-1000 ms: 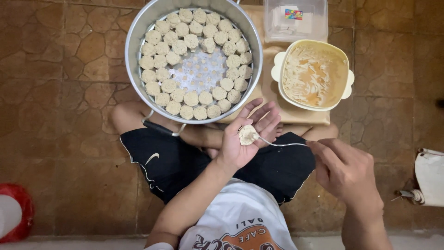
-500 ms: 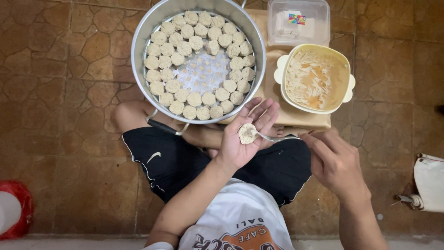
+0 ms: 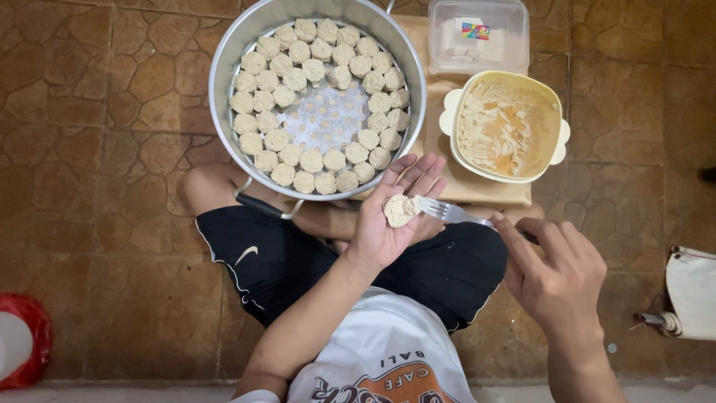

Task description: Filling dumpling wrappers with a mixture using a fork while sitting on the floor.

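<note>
A clear rectangular plastic box (image 3: 478, 35) with a small multicoloured sticker (image 3: 475, 30) on its lid sits at the 1 o'clock edge of the view, just beyond a round pale-yellow plastic bowl (image 3: 504, 127) with two small lug handles. The bowl holds a smeared layer of beige and orange filling. Both rest on a low tan wooden board (image 3: 477, 192).

At 12 o'clock lies a large round shiny metal steamer pan (image 3: 226, 71) with a perforated floor. Small round beige dumplings (image 3: 312, 160) stand in it in roughly two rings around the bare centre, some forty in all, each with a crimped wrapper and a flat filled top.

The left hand (image 3: 391, 216) lies palm up near the centre of the view, fingers loosely curled, cradling one round pale dumpling wrapper with filling (image 3: 397, 210) on the fingers. The right hand (image 3: 558, 272), at 4 o'clock, grips the handle of one silver metal fork (image 3: 446, 212), whose tines touch the wrapper's right edge.

The floor is brown stone-patterned tile (image 3: 97, 112). At 8 o'clock sits a red round object (image 3: 36, 339), cut off by the frame; at 3 o'clock a white object (image 3: 692, 291), also partly out of view.
</note>
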